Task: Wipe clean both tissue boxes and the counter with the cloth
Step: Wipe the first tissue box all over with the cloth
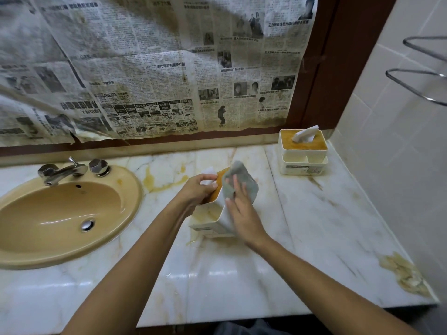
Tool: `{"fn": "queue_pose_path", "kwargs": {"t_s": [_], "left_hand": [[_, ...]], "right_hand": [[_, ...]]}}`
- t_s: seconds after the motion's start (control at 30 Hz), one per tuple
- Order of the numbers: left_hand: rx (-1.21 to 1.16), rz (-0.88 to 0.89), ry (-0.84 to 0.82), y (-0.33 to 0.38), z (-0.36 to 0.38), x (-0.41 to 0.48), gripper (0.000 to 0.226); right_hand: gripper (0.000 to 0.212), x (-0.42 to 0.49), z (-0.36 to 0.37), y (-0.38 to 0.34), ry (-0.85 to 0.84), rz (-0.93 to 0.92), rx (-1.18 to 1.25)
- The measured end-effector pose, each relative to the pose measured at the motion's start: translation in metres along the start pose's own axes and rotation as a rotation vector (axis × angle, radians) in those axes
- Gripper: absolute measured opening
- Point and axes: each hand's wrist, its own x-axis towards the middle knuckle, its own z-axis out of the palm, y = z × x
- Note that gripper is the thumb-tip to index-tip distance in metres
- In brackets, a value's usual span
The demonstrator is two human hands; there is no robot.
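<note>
While our left grip (200, 188) curls round the top edge of the near box (210, 217), holding it tilted on the tabletop (217, 274), our right grip (239, 211) lies flat and wide and presses the cloth (243, 177) against the box's right side. The cloth is grey and bunched, draped over the box's upper corner just beyond our right grip. The far box (303, 153) stands upright well beyond and to the right of our right grip, in the back corner by the tiled wall (387, 165), a tissue (305, 134) poking from its brown lid. Yellow streaks (154, 182) mark the tabletop just beyond our left grip, and a larger crusted stain (406, 276) lies near the front edge, well to the right of both grips. The sink (36, 213) and its tap (60, 171) sit well to the left of our left grip. Newspaper (145, 68) hangs above the tabletop's back edge.
</note>
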Motion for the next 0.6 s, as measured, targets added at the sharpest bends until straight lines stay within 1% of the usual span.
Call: {"fn": "queue_pose_path", "kwargs": {"t_s": [0.1, 0.17, 0.2, 0.27, 0.33, 0.4, 0.43, 0.5, 0.6], "left_hand": [[0.024, -0.002, -0.015, 0.0, -0.006, 0.001, 0.026], [0.049, -0.002, -0.03, 0.0, -0.007, 0.002, 0.025], [0.045, -0.002, -0.035, 0.0, -0.007, 0.002, 0.025], [0.013, -0.006, -0.047, 0.0, -0.006, 0.001, 0.025], [-0.005, -0.016, -0.06, 0.0, -0.003, 0.0, 0.024], [-0.023, -0.033, -0.057, 0.0, -0.002, 0.001, 0.024], [-0.03, -0.038, -0.053, 0.0, -0.002, 0.002, 0.024], [-0.036, -0.038, -0.045, -0.001, -0.005, 0.006, 0.026], [-0.013, -0.02, -0.041, -0.001, -0.011, 0.009, 0.026]], "right_hand": [[0.055, -0.038, 0.01, 0.016, -0.129, -0.177, -0.138], [0.054, -0.044, 0.011, 0.027, -0.163, -0.209, -0.208], [0.054, -0.041, 0.01, 0.032, -0.148, -0.214, -0.223], [0.055, -0.021, 0.006, 0.036, -0.055, -0.171, -0.2], [0.053, 0.007, -0.004, 0.032, 0.052, -0.026, -0.121], [0.053, 0.023, -0.012, 0.026, 0.083, 0.075, -0.075], [0.053, 0.022, -0.013, 0.024, 0.069, 0.067, -0.075], [0.052, 0.004, -0.009, 0.021, 0.011, -0.042, -0.098], [0.055, -0.038, 0.004, 0.027, -0.158, -0.237, -0.226]]}}
